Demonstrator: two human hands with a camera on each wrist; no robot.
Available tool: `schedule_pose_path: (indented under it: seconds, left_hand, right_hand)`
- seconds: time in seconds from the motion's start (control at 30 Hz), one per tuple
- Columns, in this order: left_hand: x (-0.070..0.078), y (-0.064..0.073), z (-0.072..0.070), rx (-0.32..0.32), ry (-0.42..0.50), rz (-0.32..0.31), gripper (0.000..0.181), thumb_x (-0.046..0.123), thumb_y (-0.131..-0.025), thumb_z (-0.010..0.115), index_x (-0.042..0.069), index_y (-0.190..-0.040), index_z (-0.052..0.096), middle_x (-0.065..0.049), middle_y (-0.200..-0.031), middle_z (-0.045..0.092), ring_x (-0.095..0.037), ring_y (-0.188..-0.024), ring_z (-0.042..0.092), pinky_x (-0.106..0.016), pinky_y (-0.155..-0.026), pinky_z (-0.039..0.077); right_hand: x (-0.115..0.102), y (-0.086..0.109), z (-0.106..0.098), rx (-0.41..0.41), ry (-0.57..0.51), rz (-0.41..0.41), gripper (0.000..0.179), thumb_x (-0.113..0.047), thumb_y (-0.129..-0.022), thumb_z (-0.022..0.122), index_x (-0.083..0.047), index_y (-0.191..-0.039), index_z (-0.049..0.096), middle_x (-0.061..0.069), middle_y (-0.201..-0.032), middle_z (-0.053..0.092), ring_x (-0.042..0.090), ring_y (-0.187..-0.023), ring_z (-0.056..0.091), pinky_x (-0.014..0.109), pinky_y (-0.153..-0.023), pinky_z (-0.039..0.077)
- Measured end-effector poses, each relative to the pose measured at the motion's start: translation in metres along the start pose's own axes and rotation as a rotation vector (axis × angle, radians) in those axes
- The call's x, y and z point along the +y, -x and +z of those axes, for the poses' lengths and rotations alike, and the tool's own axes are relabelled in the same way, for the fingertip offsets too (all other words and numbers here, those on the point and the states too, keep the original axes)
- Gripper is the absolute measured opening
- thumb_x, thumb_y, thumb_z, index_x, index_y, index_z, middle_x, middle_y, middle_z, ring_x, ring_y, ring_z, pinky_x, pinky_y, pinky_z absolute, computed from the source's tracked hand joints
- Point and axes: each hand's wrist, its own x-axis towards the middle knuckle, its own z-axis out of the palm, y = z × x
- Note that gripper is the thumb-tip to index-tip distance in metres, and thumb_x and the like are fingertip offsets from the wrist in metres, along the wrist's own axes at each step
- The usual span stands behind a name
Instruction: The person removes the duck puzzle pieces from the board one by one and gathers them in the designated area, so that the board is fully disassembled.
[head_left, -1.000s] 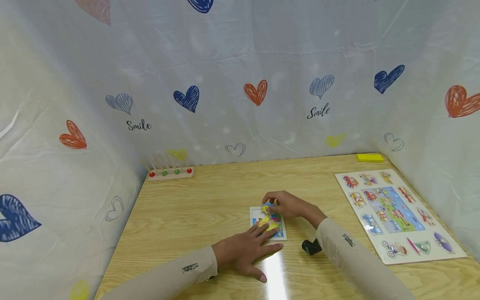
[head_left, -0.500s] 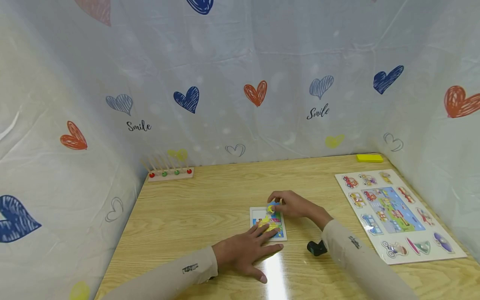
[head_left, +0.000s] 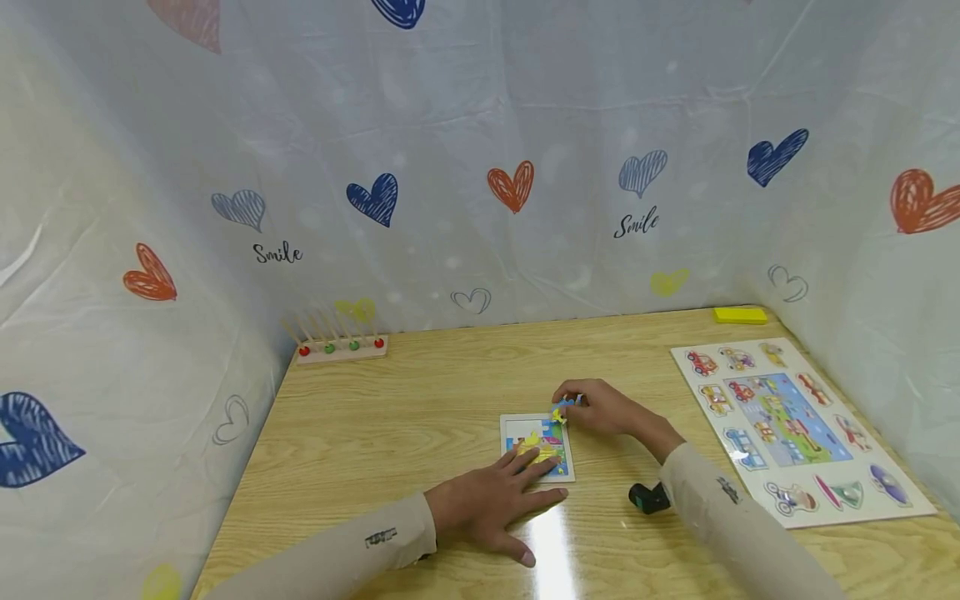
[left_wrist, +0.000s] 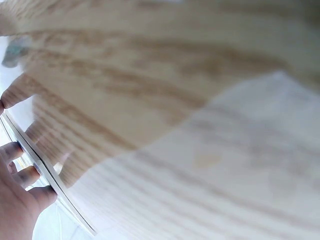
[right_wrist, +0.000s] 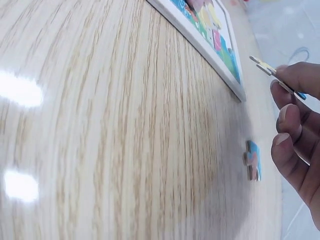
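Observation:
My left hand [head_left: 495, 508] lies with fingers spread over the lower part of a small jigsaw puzzle in a white frame [head_left: 505, 454]. Its fingertips cover some of the yellow and colourful picture. The upper left of the puzzle shows bare white backing. Just off the frame's upper right corner, my right hand [head_left: 603, 408] pinches a yellow and blue jigsaw piece [right_wrist: 267, 69] between thumb and finger. The right wrist view has this piece tilted and held above the table. Below the same hand, another jigsaw piece [right_wrist: 253, 161] with blue on it lies on the wood.
A large vehicle peg puzzle board [head_left: 861, 467] lies on the right side of the table. Behind it is a yellow block [head_left: 739, 316]. At the back left stands a wooden peg rack [head_left: 341, 354] with red and green beads. Heart-patterned curtains [head_left: 450, 125] enclose the table.
My right hand has slid to the right with the jigsaw piece, from over the puzzle's upper part to its upper right corner. The left hand has stayed in place.

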Motion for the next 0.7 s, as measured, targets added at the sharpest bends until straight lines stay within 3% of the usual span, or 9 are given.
schedule_pose_path:
  seconds: [0.23, 0.43, 0.7]
  left_hand:
    - [0.001, 0.000, 0.000, 0.004, -0.001, 0.004, 0.090, 0.079, -0.093, 0.036, 0.031, -0.163, 0.009, -0.010, -0.170, 0.004, -0.035, -0.156, 0.008, -0.053, -0.124, 0.017]
    - [0.001, 0.001, -0.001, 0.018, -0.008, 0.002, 0.090, 0.080, -0.092, 0.035, 0.030, -0.163, 0.010, -0.010, -0.170, 0.006, -0.036, -0.156, 0.009, -0.053, -0.124, 0.017]
    - [0.000, 0.000, -0.002, -0.017, 0.017, -0.006, 0.091, 0.081, -0.091, 0.035, 0.032, -0.163, 0.006, -0.010, -0.170, 0.002, -0.036, -0.156, 0.007, -0.052, -0.124, 0.017]
  right_hand:
    - [0.008, 0.008, -0.006, 0.034, 0.006, 0.029, 0.024, -0.016, -0.101, 0.062, -0.004, -0.119, 0.070, -0.001, -0.103, 0.069, 0.013, -0.088, 0.059, 0.028, -0.077, 0.051]
    - [0.016, 0.016, -0.013, 0.036, -0.051, 0.051, 0.030, -0.019, -0.099, 0.066, -0.002, -0.124, 0.068, 0.004, -0.107, 0.069, 0.012, -0.086, 0.059, 0.026, -0.073, 0.051]
    - [0.022, 0.027, -0.022, -0.009, -0.175, 0.056, 0.037, -0.012, -0.099, 0.065, 0.008, -0.129, 0.061, 0.018, -0.111, 0.065, 0.017, -0.081, 0.064, 0.025, -0.066, 0.053]
